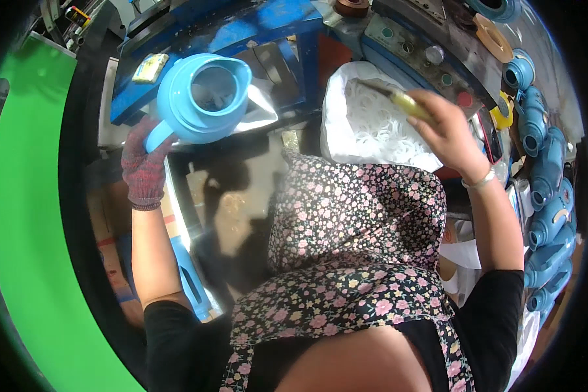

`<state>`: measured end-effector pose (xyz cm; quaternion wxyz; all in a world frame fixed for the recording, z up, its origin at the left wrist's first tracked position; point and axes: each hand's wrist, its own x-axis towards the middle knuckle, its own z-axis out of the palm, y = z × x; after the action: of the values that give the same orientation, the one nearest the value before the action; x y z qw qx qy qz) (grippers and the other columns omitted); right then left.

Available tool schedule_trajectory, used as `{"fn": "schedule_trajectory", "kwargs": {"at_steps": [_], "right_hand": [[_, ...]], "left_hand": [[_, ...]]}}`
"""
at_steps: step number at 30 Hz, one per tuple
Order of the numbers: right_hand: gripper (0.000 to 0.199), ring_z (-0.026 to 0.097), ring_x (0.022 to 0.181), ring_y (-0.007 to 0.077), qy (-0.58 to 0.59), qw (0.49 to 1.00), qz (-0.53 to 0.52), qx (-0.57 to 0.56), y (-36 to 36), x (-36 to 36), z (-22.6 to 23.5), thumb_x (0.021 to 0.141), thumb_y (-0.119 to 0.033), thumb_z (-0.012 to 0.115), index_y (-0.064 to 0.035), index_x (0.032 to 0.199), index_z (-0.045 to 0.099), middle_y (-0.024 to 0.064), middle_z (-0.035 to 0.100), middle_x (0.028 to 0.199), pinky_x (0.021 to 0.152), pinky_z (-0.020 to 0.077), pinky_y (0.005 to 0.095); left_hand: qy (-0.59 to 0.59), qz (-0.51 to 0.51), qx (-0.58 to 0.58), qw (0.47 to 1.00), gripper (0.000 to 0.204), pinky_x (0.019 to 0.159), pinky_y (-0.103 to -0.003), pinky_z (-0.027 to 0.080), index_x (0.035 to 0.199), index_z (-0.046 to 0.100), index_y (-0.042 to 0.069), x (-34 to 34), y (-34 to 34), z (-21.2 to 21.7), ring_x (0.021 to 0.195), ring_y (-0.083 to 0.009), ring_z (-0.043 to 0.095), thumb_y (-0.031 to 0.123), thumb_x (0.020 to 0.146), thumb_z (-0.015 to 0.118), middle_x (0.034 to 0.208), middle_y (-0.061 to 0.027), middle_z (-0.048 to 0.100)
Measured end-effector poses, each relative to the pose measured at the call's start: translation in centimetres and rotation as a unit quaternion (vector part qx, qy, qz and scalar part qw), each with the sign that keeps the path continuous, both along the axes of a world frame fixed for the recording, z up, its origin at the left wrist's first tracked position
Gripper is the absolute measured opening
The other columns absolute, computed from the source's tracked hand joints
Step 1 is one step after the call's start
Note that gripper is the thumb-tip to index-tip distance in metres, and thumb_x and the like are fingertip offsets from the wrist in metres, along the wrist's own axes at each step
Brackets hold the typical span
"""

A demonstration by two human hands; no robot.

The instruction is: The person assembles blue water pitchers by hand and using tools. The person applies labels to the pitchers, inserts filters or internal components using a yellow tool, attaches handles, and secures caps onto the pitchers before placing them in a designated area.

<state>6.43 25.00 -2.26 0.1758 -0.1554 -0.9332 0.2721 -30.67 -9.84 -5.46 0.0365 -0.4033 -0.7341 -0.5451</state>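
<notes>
My left hand, in a dark red knitted glove, is closed around the handle of a light-blue plastic pitcher. The pitcher is tilted so that its round mouth and spout face up toward me. In my bare right hand is a knife with a yellow handle; its thin, dark blade points left and looks blurred. Under the blade stands a white sack, open at the top and holding many white plastic rings.
Beyond the sack is a machine control panel with buttons. Several blue pitchers lie along the right side. A green surface runs down the left. A blue metal frame spans the back, with a small yellowish packet on it.
</notes>
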Motion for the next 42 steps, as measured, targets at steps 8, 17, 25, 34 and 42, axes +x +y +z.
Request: {"fn": "schedule_trajectory", "kwargs": {"at_steps": [8,17,25,34,42], "right_hand": [[0.034,0.059,0.103,0.0362,-0.274,0.915,-0.246,0.167,9.8,4.7,-21.4,0.083,-0.01,0.055,-0.0051,0.117,0.059,0.02,0.061,0.111,0.088,0.0487,0.0425],[0.033,0.06,0.1,0.0344,-0.262,0.948,-0.144,-0.109,2.2,-3.1,-26.2,0.083,-0.028,0.063,-0.0081,0.109,0.062,0.0193,0.063,0.108,0.089,0.047,0.0437],[0.036,0.065,0.083,0.0316,-0.134,0.956,-0.253,-0.06,6.5,-0.5,-14.6,0.082,-0.042,0.064,-0.0075,0.089,0.072,0.016,0.068,0.085,0.077,0.0503,0.0422],[0.029,0.058,0.065,0.0059,0.215,0.962,-0.076,-0.152,-5.2,4.3,-1.8,0.087,-0.02,0.069,-0.004,0.11,0.064,0.0006,0.065,0.079,0.06,0.0478,0.0227],[0.02,0.057,0.052,0.0071,0.062,0.877,-0.086,-0.469,-10.6,10.2,11.8,0.09,-0.01,0.064,-0.0019,0.108,0.066,0.0044,0.065,0.079,0.042,0.044,0.0172]], "left_hand": [[-0.071,0.007,0.059,0.996,0.039,0.1,-0.038,0.041,0.12,0.058,0.005,0.8,-3.4,2.8,0.116,-0.0229,0.051,0.004,0.082,0.065,0.123,-0.0103,0.055],[-0.286,0.245,0.406,0.833,0.052,0.112,-0.044,0.029,0.14,0.038,0.0,13.3,-0.5,8.4,0.131,-0.0326,0.038,0.031,0.098,0.046,0.148,-0.0169,0.036],[-0.241,-0.525,-0.033,0.816,0.044,0.079,-0.038,0.046,0.118,0.054,-0.001,20.2,11.4,8.7,0.094,-0.0222,0.054,0.011,0.079,0.07,0.108,-0.0118,0.055],[-0.161,-0.409,-0.061,0.896,0.088,0.105,-0.044,0.039,0.125,0.056,0.008,25.7,10.1,9.0,0.125,-0.031,0.049,0.027,0.048,0.093,0.126,-0.0143,0.058],[0.118,-0.45,-0.143,0.873,0.066,0.093,-0.044,0.047,0.114,0.061,0.01,27.4,12.6,12.1,0.107,-0.0327,0.061,0.025,0.056,0.09,0.114,-0.0111,0.063]]}}
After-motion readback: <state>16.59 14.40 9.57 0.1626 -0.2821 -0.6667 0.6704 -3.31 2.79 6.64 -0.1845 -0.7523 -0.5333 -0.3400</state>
